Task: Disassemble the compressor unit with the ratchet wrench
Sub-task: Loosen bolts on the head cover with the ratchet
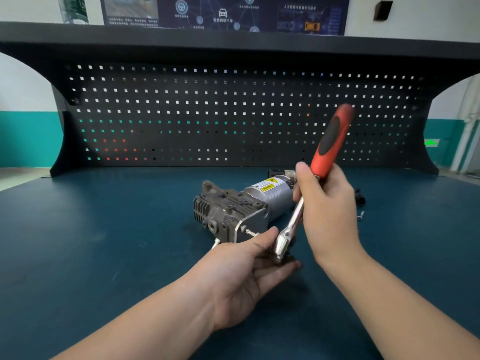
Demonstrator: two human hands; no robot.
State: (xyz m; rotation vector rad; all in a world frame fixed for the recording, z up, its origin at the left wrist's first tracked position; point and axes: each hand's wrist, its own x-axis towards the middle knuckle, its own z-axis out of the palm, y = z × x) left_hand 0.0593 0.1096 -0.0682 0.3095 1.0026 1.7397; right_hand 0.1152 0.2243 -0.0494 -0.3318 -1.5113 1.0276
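While compressor unit (235, 211) lies on bench (104, 242), both hands grip ratchet wrench (306, 198).

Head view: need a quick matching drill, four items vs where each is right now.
Items:
1. ratchet wrench
2. compressor unit
3. loose bolt
4. black fitting

Places:
A. lying on the bench mat, left of the hands
B. held up in both hands
C. on the mat at far right, farther from the camera
D. on the mat at far right, nearer the camera

Pairs: 1-B, 2-A, 3-D, 4-C

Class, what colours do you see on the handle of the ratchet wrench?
Red with a black grip inlay on the ratchet wrench handle, seen in the head view.
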